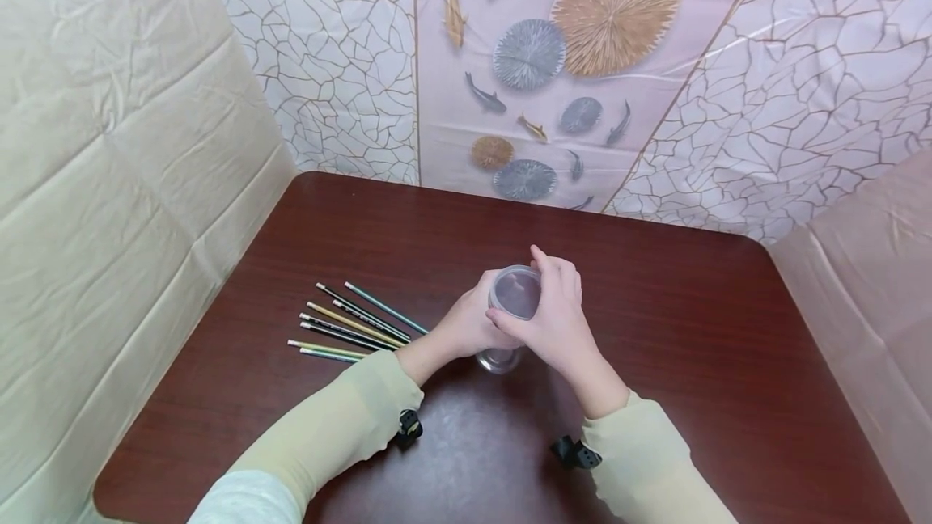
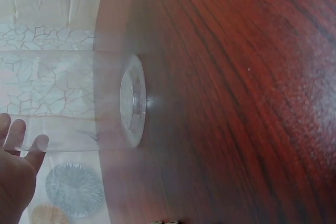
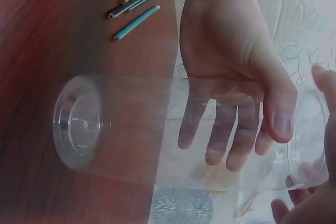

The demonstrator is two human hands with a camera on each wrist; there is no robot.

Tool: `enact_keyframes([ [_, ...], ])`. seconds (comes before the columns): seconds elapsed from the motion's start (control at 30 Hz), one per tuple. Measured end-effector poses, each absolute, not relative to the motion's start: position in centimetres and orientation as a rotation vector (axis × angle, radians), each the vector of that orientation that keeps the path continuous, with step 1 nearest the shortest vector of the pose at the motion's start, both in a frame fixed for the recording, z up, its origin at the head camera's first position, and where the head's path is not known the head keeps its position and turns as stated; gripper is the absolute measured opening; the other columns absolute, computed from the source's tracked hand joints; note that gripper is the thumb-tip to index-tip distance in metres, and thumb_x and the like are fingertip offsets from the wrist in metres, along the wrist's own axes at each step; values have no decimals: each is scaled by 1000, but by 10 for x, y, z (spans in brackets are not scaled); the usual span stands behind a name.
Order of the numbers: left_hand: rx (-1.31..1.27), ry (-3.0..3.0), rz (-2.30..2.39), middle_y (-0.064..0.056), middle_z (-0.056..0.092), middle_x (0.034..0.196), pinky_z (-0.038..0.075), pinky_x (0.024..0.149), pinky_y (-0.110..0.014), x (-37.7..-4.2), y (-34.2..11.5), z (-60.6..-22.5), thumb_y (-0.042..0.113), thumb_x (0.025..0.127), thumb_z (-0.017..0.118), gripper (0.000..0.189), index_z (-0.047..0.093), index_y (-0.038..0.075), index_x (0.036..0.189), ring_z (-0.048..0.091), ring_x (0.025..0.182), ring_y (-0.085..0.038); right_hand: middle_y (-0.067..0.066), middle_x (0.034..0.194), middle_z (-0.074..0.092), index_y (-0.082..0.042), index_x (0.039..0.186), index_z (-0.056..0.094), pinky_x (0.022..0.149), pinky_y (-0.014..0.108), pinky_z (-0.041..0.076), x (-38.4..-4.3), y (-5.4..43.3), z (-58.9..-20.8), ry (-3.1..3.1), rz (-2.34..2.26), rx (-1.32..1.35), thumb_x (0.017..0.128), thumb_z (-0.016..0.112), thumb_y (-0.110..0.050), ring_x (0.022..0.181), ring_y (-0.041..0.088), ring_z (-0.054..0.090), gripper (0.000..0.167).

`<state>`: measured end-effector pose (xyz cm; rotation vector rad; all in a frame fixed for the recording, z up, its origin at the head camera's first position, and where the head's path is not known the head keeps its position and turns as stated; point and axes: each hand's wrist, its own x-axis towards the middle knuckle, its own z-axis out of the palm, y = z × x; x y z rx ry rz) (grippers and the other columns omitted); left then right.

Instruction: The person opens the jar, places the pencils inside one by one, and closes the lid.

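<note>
A tall clear plastic jar (image 1: pixel 498 361) stands upright on the table. My left hand (image 1: pixel 473 320) grips it around the side, and the right wrist view shows those fingers through the clear wall. At the jar's top, my right hand (image 1: pixel 559 322) holds the round rim between thumb and fingers. The top looks greyish and see-through; I cannot tell whether a lid covers it. Nothing shows inside the jar (image 3: pixel 126 124). Its round base (image 2: pixel 134 100) is plain in the left wrist view.
Several pencils (image 1: pixel 349 318) lie loosely fanned on the dark red-brown table (image 1: pixel 655 395), left of the jar; my left arm hides some of their ends. A patterned cloth (image 1: pixel 527 144) hangs behind the table's far edge, with pale cloth walls (image 1: pixel 131 184) at the sides.
</note>
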<state>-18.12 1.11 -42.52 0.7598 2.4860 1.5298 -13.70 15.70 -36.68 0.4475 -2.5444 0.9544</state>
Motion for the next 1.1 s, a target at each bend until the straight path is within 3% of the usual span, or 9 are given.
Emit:
enact_keyframes([
  [0.3, 799, 2535, 1510, -3, 51, 123, 45, 88, -30, -181, 11, -423, 33, 63, 83, 89, 35, 11, 134, 53, 105, -16, 18, 125, 40, -3, 138, 39, 92, 42, 38, -142, 162, -367, -2513, 989, 573, 66, 84, -24, 117, 29, 36, 88],
  [0.63, 789, 2483, 1539, -2, 51, 124, 44, 89, -31, -181, 11, -425, 32, 64, 84, 90, 33, 12, 136, 53, 106, -14, 18, 129, 37, -3, 141, 32, 96, 32, 37, -149, 178, -366, -2491, 1096, 811, 65, 82, -18, 120, 25, 42, 92],
  [0.83, 825, 2484, 1575, -3, 53, 121, 45, 87, -31, -183, 11, -427, 28, 64, 85, 88, 35, 11, 134, 54, 104, -16, 20, 142, 24, 0, 144, 20, 101, 47, 31, -144, 177, -363, -2550, 1044, 713, 61, 84, -30, 128, 31, 32, 109],
  [1.1, 781, 2485, 1563, -2, 53, 121, 45, 86, -31, -182, 11, -425, 36, 63, 84, 90, 35, 13, 134, 54, 103, -14, 16, 126, 42, -4, 143, 28, 94, 51, 25, -142, 166, -360, -2659, 900, 484, 61, 84, -44, 119, 33, 34, 107],
])
